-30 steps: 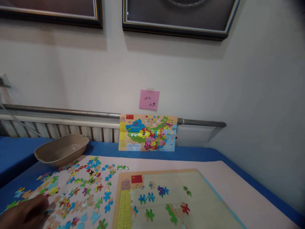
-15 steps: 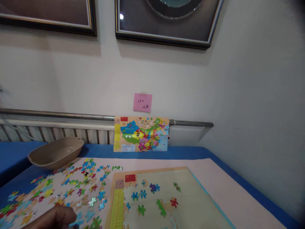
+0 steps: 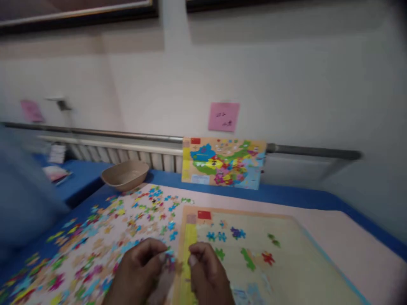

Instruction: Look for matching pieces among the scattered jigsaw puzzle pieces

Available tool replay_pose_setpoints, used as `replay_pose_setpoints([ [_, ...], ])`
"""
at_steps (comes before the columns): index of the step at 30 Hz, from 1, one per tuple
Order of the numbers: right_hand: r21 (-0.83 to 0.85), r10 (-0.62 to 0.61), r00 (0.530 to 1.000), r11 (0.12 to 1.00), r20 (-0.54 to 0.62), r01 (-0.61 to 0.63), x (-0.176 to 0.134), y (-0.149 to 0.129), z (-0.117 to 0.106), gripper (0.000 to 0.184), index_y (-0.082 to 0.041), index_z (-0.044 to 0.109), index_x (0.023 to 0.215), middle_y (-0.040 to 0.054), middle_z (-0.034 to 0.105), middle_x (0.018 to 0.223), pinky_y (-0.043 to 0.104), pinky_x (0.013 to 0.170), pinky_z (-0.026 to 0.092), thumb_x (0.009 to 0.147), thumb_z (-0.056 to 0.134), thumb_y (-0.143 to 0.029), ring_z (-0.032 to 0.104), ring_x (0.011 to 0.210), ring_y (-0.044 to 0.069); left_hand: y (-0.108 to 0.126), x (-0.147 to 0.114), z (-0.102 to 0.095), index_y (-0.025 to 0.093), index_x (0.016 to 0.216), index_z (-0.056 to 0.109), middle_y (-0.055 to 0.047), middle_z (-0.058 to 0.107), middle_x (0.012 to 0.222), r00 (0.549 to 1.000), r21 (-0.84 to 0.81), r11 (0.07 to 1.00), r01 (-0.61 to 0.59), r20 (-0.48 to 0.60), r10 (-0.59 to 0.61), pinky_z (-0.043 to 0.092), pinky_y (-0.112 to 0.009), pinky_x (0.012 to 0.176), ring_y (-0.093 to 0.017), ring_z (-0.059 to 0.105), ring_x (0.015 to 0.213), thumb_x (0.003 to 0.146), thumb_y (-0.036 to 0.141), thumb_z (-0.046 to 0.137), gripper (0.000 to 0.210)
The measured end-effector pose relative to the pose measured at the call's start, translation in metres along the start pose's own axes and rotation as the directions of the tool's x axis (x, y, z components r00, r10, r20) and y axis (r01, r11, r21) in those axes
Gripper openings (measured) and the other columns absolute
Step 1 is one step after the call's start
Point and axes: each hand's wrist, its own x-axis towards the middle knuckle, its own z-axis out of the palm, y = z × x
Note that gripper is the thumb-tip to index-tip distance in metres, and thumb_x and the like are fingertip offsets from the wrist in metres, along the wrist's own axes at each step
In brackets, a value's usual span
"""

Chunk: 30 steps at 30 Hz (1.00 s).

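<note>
Both hands curl fingers-down together at the puzzle board's left edge: left hand pinches one blurred puzzle piece; right hand's grasp is unclear

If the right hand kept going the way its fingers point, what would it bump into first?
The right hand points up and left, toward the left hand. It would probably meet the left hand's fingertips first, just over the puzzle board; blur hides the exact gap.

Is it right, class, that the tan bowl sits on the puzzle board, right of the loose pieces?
No. The head view shows the bowl on the blue table, beyond the loose pieces, left of the puzzle board, not on it.
</note>
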Motion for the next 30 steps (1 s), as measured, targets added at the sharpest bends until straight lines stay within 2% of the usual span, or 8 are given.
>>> replay_pose_setpoints([
  [1,0.011,0.023,1.0,1.0,0.0,-0.023,0.001,0.002,0.004,0.037,-0.022,0.068,0.104,0.0014,0.059,0.075,0.027,0.055,0.042,0.09,0.072,-0.056,0.054,0.063,0.018,0.005,-0.002,0.003,0.019,0.085,0.07,0.003,0.059,0.061,1.0,0.008,1.0,0.0,0.02,0.0,0.033,-0.022,0.049,-0.012,0.048,0.051,0.065,0.054,0.089,0.044],
  [4,0.013,0.058,0.995,0.998,0.077,-0.059,0.0,0.002,0.01,0.046,-0.021,0.068,0.106,0.002,0.06,0.077,0.027,0.053,0.037,0.089,0.069,-0.063,0.051,0.06,0.017,0.01,-0.004,0.009,0.018,0.082,0.07,0.002,0.058,0.058,0.999,-0.023,0.999,-0.022,-0.038,0.021,0.031,-0.022,0.049,-0.011,0.046,0.049,0.065,0.048,0.086,0.038],
  [8,0.046,0.087,0.983,0.994,0.161,-0.096,-0.002,-0.003,0.009,0.046,-0.02,0.068,0.102,-0.0005,0.055,0.067,0.027,0.054,0.033,0.09,0.068,-0.064,0.045,0.058,0.015,-0.001,-0.004,0.01,0.018,0.081,0.072,0.002,0.06,0.061,0.994,0.006,0.995,-0.102,-0.026,0.102,0.034,-0.022,0.051,-0.011,0.047,0.053,0.069,0.042,0.082,0.028],
  [12,0.031,0.106,0.978,0.993,0.179,-0.113,-0.001,-0.004,0.007,0.043,-0.019,0.068,0.095,-0.0018,0.05,0.061,0.027,0.055,0.031,0.088,0.071,-0.062,0.042,0.058,0.015,-0.009,-0.004,0.009,0.018,0.081,0.073,0.002,0.059,0.062,0.991,0.045,0.99,-0.137,0.011,0.136,0.033,-0.022,0.052,-0.01,0.043,0.053,0.075,0.038,0.076,0.021],
  [17,0.032,0.096,0.975,0.994,0.2,-0.104,0.0,-0.002,0.005,0.045,-0.02,0.068,0.094,-0.0018,0.051,0.059,0.028,0.057,0.034,0.09,0.072,-0.065,0.041,0.056,0.015,-0.002,-0.008,0.011,0.018,0.079,0.073,0.0,0.061,0.065,0.991,0.068,0.989,-0.135,0.033,0.133,0.036,-0.023,0.054,-0.012,0.049,0.057,0.075,0.036,0.075,0.019],
  [21,0.064,0.086,0.97,0.993,0.228,-0.104,-0.002,-0.001,0.007,0.047,-0.02,0.068,0.093,-0.0015,0.052,0.062,0.027,0.056,0.034,0.09,0.073,-0.067,0.041,0.056,0.015,0.001,-0.009,0.012,0.018,0.079,0.073,0.001,0.059,0.063,0.99,0.066,0.988,-0.139,0.017,0.138,0.034,-0.023,0.052,-0.011,0.046,0.054,0.074,0.036,0.075,0.019],
  [26,0.148,0.073,0.978,0.984,0.194,-0.103,-0.002,0.001,0.012,0.038,-0.019,0.069,0.093,0.0007,0.058,0.075,0.025,0.055,0.034,0.084,0.081,-0.055,0.048,0.06,0.014,0.0,-0.006,0.012,0.018,0.078,0.073,0.002,0.059,0.062,0.991,0.073,0.988,-0.136,-0.008,0.137,0.034,-0.022,0.052,-0.011,0.045,0.054,0.072,0.035,0.075,0.018],
  [30,0.149,0.025,0.99,0.988,0.139,-0.046,0.006,0.002,0.007,0.035,-0.019,0.068,0.094,0.0015,0.059,0.075,0.026,0.058,0.039,0.086,0.08,-0.05,0.051,0.064,0.016,-0.006,-0.006,0.015,0.019,0.075,0.07,0.002,0.059,0.061,0.992,0.012,0.992,-0.125,0.002,0.125,0.034,-0.022,0.052,-0.01,0.046,0.053,0.072,0.032,0.076,0.015],
])
